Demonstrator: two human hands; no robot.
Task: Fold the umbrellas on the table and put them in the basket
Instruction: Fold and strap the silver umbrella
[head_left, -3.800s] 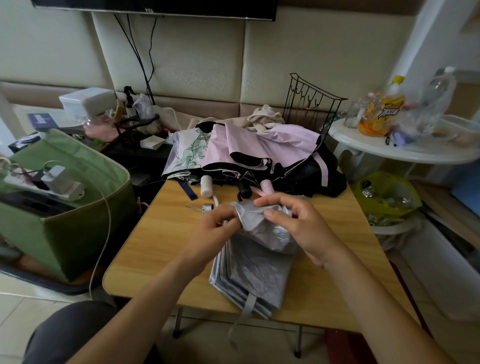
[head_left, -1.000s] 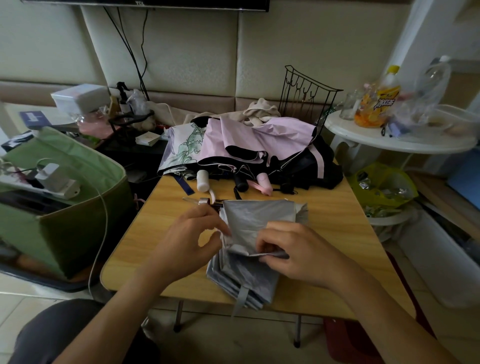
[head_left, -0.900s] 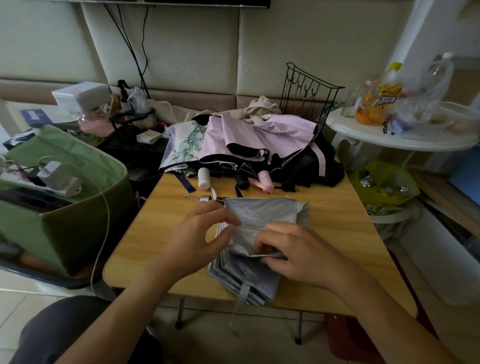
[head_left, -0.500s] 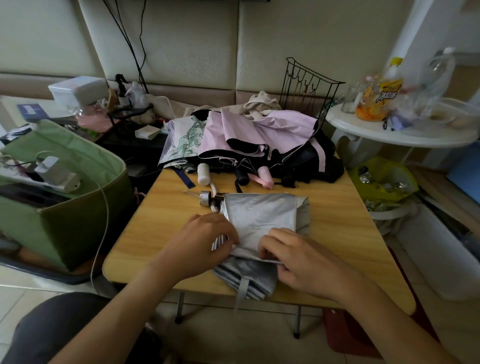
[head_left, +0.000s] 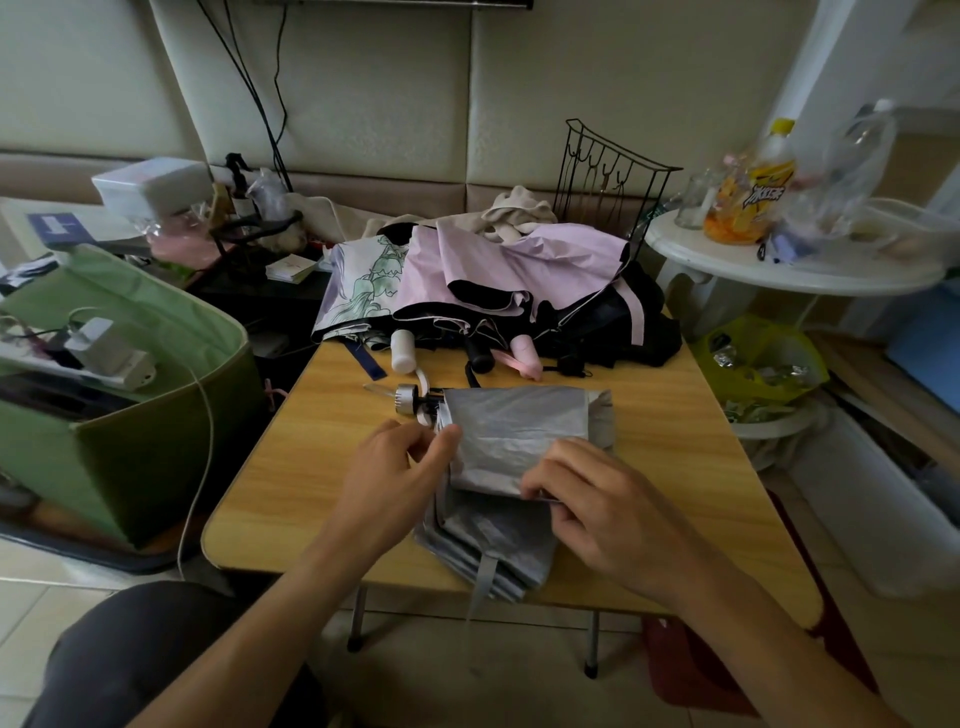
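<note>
— Wooden table (head_left: 670, 431), small and square, before a padded cream wall. What lies under the fingers?

— One grey umbrella (head_left: 514, 441), canopy partly folded flat, near edge of the table. Its strap hangs off that edge, below both hands. Its handle end, a silver cap, lies just beyond the left fingertips.

— State of the hands?

— Left hand (head_left: 395, 478): thumb and forefinger pinched on the canopy's left edge. Right hand (head_left: 597, 509): fingers (head_left: 540, 475) curled down, gripping the fold's near edge.

— Other stock?

— Beyond the fingers, at the table's far side: a heap of unfolded umbrellas (head_left: 498, 275), pink, black and a floral print, with white, black and pink handles pointing toward the hands. Well left of the left hand: a green fabric basket (head_left: 156, 452), off the table, with a white adapter and a cable over it. Right of the right hand: a round white side table (head_left: 779, 265) with bottles.
</note>
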